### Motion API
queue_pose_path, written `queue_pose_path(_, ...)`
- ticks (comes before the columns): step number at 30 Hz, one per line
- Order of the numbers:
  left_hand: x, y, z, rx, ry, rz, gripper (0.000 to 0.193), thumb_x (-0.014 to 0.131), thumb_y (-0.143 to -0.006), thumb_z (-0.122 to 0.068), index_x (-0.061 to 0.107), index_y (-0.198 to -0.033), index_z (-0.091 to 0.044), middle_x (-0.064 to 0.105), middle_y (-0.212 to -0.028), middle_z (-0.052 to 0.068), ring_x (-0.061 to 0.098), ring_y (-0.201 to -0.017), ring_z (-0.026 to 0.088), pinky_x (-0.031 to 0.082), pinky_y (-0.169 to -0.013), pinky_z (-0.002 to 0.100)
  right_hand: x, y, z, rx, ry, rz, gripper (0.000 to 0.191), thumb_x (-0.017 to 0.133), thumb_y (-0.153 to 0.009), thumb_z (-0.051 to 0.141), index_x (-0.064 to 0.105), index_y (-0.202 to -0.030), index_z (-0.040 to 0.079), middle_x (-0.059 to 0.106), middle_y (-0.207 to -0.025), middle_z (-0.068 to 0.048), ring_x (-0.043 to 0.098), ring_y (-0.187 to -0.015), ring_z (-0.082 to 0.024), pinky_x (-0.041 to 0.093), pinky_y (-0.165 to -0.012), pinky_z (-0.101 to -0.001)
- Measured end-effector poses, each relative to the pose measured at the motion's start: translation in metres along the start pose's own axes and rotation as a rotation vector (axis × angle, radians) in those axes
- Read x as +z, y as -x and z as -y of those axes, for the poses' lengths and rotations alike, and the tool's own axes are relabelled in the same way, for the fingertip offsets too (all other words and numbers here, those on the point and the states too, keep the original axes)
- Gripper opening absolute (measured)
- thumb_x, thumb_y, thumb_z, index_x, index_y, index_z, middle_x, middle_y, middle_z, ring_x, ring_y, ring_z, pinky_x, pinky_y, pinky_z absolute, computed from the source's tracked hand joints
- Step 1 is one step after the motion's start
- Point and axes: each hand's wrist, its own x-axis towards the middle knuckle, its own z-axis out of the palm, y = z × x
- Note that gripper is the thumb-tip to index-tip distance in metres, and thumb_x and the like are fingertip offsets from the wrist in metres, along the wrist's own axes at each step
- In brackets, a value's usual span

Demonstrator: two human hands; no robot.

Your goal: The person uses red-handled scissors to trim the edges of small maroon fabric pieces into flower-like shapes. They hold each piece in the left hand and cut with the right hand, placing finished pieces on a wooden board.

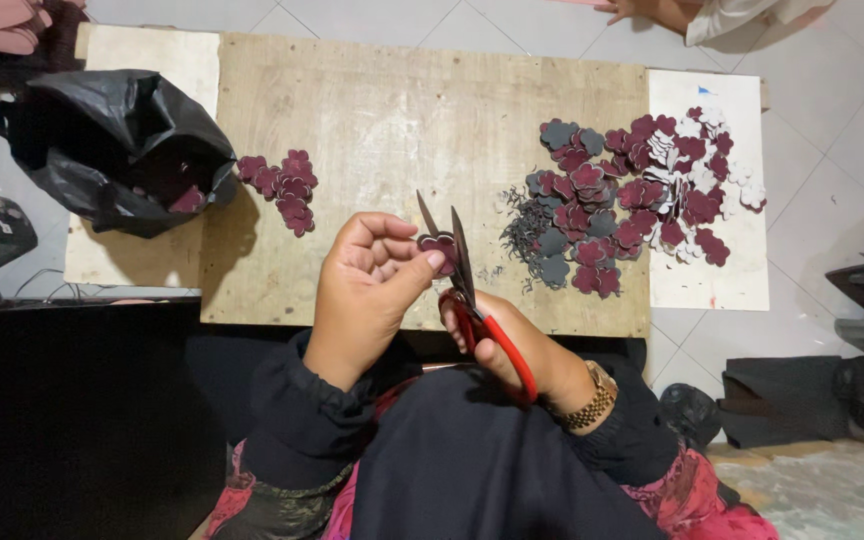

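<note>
a: status, near field?
b: left hand (367, 290) closed in a pinch, thumb and fingers gripping a small maroon flower-shaped cutout (439, 247). right hand (512, 350) wrapped through the red handles of the scissors (464, 290), gold bracelet (592, 400) on that wrist.
a: blades?
b: parted in a narrow v, tips pointing away from the person, the cutout sitting between them at the edge. held just above the near edge of the table (392, 130).
a: table contents?
b: bare plywood top. right of the hands, a big loose pile of maroon and grey flower cutouts (622, 195) with dark trimmings (522, 235) at its near-left side; the pile spills onto a white board (712, 280).
a: left side?
b: small cluster of maroon cutouts (287, 190), well apart from the big pile, just beside an open black plastic bag (112, 150) with more maroon pieces showing inside.
a: far field?
b: tiled floor, and another person's hand and pale sleeve (722, 15) at the top edge.
</note>
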Motion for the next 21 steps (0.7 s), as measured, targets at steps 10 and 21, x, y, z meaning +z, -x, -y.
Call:
queue_pose_path(10, -0.0043, -0.0015, 0.0055, -0.111, 0.038, 0.090, 0.015, 0.070, -0.094, 0.004, 0.059, -0.103, 0.001, 0.071, -0.095, 0.011, 0.072, -0.087, 0.013, 0.060, -0.078, 0.026, 0.0043, -0.0048, 0.0025, -0.070, 0.025, -0.039, 0.088, 0.049, -0.088, 0.090, 0.053, -0.111, 0.005, 0.049, -0.093, 0.001, 0.045, -0.083, -0.010, 0.042, -0.073, -0.0247)
queue_pose_path(21, -0.0004, 0.0010, -0.0012, -0.146, 0.003, 0.138, 0.006, 0.068, -0.097, -0.003, 0.064, -0.100, 0.000, 0.073, -0.089, 0.007, 0.069, -0.079, 0.012, 0.059, -0.071, 0.028, 0.0019, 0.0005, 0.0023, -0.070, -0.012, -0.023, 0.092, 0.048, -0.086, 0.091, 0.053, -0.114, 0.004, 0.049, -0.098, 0.000, 0.046, -0.088, -0.011, 0.042, -0.076, -0.0260)
